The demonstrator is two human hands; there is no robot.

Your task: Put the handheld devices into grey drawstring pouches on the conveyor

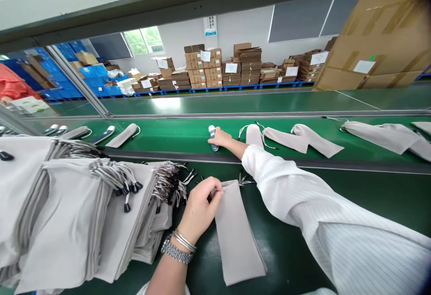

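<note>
My left hand [202, 200] pinches the upper edge of a flat grey drawstring pouch [239, 236], which lies on the dark green table in front of me. My right hand [221, 138] reaches out to the green conveyor belt, its fingers wrapped round a slim blue-grey item with a white end [212, 129]; its exact kind does not show. Left of my left hand stand thick stacks of grey drawstring pouches [70, 214], with their cords and black cord ends bunched toward the right. Just beyond my right forearm lies a grey pouch [254, 135] on the belt.
Along the belt [168, 133] lie filled-looking pouches [303, 138] to the right, plus a pouch [124, 135] and similar slim items [104, 135] to the left. A metal rail [175, 157] edges the belt. Overhead runs a beam [168, 12]. Carton stacks [204, 68] stand beyond.
</note>
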